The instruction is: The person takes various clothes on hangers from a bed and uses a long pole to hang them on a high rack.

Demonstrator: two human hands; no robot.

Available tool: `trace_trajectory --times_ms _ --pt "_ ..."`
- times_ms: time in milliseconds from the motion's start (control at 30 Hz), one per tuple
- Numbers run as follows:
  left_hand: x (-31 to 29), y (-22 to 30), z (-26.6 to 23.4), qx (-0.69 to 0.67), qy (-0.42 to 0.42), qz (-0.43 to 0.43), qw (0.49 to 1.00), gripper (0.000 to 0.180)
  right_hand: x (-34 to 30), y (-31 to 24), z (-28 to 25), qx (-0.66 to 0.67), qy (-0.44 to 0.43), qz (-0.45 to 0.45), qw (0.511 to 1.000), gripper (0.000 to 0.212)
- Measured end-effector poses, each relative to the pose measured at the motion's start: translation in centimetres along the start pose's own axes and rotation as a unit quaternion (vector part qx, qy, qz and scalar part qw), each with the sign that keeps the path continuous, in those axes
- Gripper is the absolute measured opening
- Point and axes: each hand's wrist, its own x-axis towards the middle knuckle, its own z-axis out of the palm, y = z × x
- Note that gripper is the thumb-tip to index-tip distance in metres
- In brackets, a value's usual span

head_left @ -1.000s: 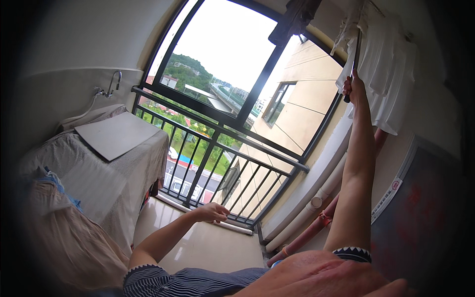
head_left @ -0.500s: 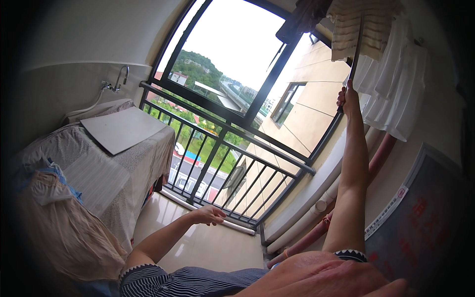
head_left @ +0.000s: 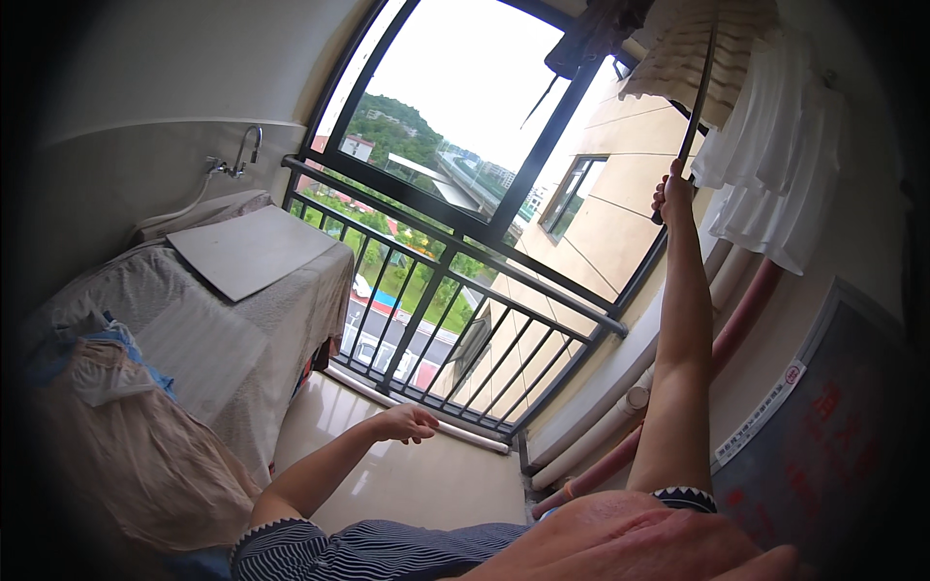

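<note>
My right arm is stretched up high, and my right hand is closed around the lower end of a dark, slender pole. Upward, the pole runs in front of a beige-and-brown striped cloth item hanging at the upper right; its top end lies beyond the picture, so I cannot tell what it hooks. White sheer clothes hang beside that item. A dark garment hangs to its left. Low in front of the floor, my left hand holds nothing, its fingers loosely bent and apart.
A dark metal railing crosses below the large window. A cloth-covered surface at the left carries a flat pale board, with a tap behind. Beige fabric is heaped nearer me. Pipes and a grey board stand right.
The striped item has swung out to the left, its lower edge now tilted. My right hand, with the pole, has shifted slightly left and down. My left hand stays nearly where it was.
</note>
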Motion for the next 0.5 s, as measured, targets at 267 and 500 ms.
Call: trace_trajectory --times_ms 267,500 --pt "-1.6 -1.5 -0.4 -0.001 0.012 -0.024 1.0 0.037 -1.6 1.3 0.6 0.011 -0.011 -0.003 1.0 0.042" --pt "-3.5 -3.7 -0.1 -0.022 0.001 -0.059 0.998 0.039 -5.2 4.1 0.2 0.061 -0.062 -0.001 0.996 0.043"
